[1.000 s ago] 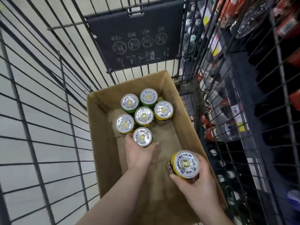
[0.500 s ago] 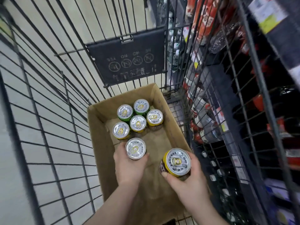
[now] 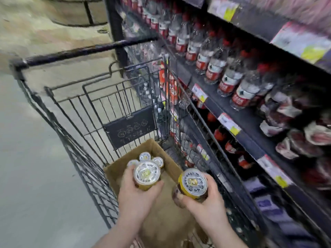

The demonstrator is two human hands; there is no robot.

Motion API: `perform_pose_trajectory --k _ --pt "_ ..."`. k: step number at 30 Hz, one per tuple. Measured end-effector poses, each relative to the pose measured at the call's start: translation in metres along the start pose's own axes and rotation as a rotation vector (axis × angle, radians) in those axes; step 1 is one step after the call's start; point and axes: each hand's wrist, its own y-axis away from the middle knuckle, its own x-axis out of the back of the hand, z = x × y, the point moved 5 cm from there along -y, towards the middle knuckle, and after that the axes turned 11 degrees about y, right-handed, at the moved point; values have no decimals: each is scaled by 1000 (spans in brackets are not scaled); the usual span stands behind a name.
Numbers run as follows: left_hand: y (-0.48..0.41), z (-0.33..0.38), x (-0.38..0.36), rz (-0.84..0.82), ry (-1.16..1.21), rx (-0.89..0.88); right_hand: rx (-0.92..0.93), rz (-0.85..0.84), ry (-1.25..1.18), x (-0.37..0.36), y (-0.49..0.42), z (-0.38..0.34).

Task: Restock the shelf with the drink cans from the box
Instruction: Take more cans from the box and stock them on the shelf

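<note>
Left hand (image 3: 136,199) grips yellow can (image 3: 146,175); right hand (image 3: 206,203) grips second can (image 3: 193,183). Lid print unreadable.

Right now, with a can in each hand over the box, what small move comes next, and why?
Probably swing both hands right, toward the shelf. The left hand and right hand each grip an upright can, left can and right can, both lifted above the box. The shelf stands just past the cart wall. Which slot takes cans is too blurred to tell.
</note>
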Motion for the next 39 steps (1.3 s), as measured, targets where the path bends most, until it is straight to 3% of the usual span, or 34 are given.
perform_pose_trajectory --k 9,17,26,39 --pt "56 102 2 -388 31 -185 -30 318 -123 86 110 -62" --pt "177 143 -51 -846 94 -165 -163 617 -172 177 255 -44" --pt "385 135 -76 -1264 74 -95 -333 937 -193 229 473 12" --pt "761 62 12 -1786 -15 0 -503 1373 -230 228 854 106"
